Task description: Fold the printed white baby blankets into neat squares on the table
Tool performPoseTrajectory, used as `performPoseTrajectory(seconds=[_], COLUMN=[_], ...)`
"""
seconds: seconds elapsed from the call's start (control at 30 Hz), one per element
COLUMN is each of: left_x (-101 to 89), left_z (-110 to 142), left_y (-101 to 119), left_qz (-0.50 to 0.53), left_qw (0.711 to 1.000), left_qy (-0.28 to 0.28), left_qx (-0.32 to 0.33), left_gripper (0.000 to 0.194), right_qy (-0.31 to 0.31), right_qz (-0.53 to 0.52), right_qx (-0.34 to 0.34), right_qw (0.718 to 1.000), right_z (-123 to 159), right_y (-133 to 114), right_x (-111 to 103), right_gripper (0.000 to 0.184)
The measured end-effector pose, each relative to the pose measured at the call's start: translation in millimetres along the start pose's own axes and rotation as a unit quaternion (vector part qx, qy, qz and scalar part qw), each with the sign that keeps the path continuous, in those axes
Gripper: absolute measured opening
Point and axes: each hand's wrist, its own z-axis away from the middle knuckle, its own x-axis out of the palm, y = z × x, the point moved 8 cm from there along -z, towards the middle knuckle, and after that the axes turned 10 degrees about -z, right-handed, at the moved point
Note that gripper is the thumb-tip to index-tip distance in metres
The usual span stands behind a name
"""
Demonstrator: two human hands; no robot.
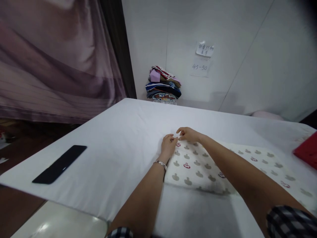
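"Squinting at my feed, I can't settle the grip. You?"

"Me neither. My left hand (169,146) and right hand (189,134) sit close together, fingers bent, at the far left corner of the cloth (198,163). I cannot tell whether either one pinches it."

"What else is hidden from us?"

"My right forearm (237,167) covers some of the cloth, which runs out of frame at the right. I get only a piece of a red thing (307,151) there, and the writing on the upper note (205,49) is blurred."

"Textures?"

"The cloth lies on the smooth white table (116,132): cream, printed with rounded grey shapes and red outlines, layered at its left. The black slab (60,165) is flat and oblong. Behind, I see a lumpy fabric stack (163,87) and a wrinkled, satiny curtain (69,59)."
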Motion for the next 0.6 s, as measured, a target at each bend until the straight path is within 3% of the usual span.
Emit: performPoseTrajectory(seconds=[0.07,0.13,0.2,0.27,0.37,0.47,0.6], left_x=[0.2,0.7,2.6,7.2,14.7,17.3,15.0], left_z=[-2,-4,-7,-11,-19,-25,-22], left_y=[-2,-4,-6,-10,-13,-10,-3], left_qz=[0.003,-0.007,-0.028,-0.067,-0.122,-0.145,-0.164], left_qw=[1.000,1.000,0.999,0.997,0.989,0.986,0.985], left_qy=[-0.003,-0.008,-0.020,-0.045,-0.078,-0.074,-0.048], left_qx=[-0.002,-0.002,-0.003,-0.010,-0.024,-0.025,-0.010], left_gripper=[0.023,0.023,0.025,0.026,0.025,0.021,0.020], right_qy=[0.021,0.077,0.147,0.176,0.088,-0.012,-0.038], right_qz=[0.020,0.041,0.063,0.081,0.125,0.157,0.147], right_qx=[-0.007,-0.059,-0.137,-0.186,-0.161,-0.120,-0.081], right_qw=[1.000,0.994,0.978,0.963,0.975,0.980,0.985], right_z=[3,17,43,76,117,148,157], right_y=[-7,-21,-38,-47,-40,-30,-33], right_x=[-4,-9,-9,2,46,83,88], right_gripper=[0.039,0.034,0.023,0.026,0.041,0.056,0.058])
